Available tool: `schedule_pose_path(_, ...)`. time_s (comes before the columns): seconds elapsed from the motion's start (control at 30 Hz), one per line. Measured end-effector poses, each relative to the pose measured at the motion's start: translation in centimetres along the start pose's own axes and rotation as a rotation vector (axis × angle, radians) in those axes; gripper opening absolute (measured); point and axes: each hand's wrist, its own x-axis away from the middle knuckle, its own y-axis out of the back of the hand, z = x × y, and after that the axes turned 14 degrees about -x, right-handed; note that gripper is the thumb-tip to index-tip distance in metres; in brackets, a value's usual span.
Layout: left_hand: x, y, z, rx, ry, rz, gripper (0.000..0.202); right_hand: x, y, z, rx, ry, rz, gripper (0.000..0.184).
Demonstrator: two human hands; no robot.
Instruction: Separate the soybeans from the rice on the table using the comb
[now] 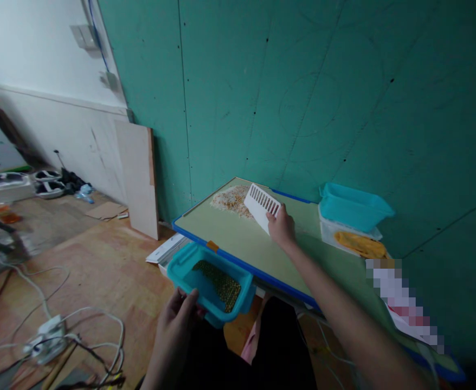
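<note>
My right hand [282, 226] grips a white slotted scraper [262, 205], its row of slots on the far end. The scraper tilts over the near-right side of a spread pile of pale grains with yellowish ones among them [230, 200], lying on the pale green tabletop [230, 244]. At the near left of the tabletop, my left hand [181, 311] is closed at the near rim of a turquoise tray [187, 273]; part of the grip is hidden. Small dark green beans [224, 287] lie in this tray, mostly toward its right side.
To the right stand a turquoise basket [354, 208] on a white container [330, 233] and an orange-yellow cloth-like item [360, 245]. A green wall [303, 97] rises behind the table. A power strip [49, 338] with cables lies on the floor at left, and a board [138, 179] leans on the wall.
</note>
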Motion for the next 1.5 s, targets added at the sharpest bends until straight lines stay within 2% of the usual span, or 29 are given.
schedule_pose_path(0.2,-1.8,-0.2,-0.6,-0.022,-0.044,-0.041,0.038,-2.1,-1.9,1.1,-0.084,-0.103,-0.088,0.021)
schedule_pose_path(0.4,-2.8,-0.3,-1.6,-0.042,-0.081,-0.029,0.036,-1.7,-2.6,0.6,-0.151,-0.073,-0.161,0.02)
schedule_pose_path(0.6,-3.1,0.0,-1.7,-0.008,-0.088,0.033,0.035,-1.1,-2.4,-0.4,-0.19,0.019,-0.133,0.018)
schedule_pose_path(0.77,-3.4,0.0,-2.1,0.024,-0.067,0.039,0.036,-1.3,-2.4,-0.5,-0.207,0.064,-0.107,0.019)
schedule_pose_path(1.03,-2.8,-0.5,-2.6,-0.002,-0.096,0.024,0.032,-1.9,-3.5,-1.1,-0.254,0.125,-0.036,0.02)
schedule_pose_path(1.2,-2.4,-1.0,-2.1,0.052,-0.085,0.014,0.036,-2.5,-4.5,-1.7,-0.346,0.185,0.062,0.019)
schedule_pose_path(1.5,-1.3,-1.1,-2.3,0.013,-0.078,0.048,0.035,-3.3,-5.0,-2.4,-0.547,0.179,0.041,0.019)
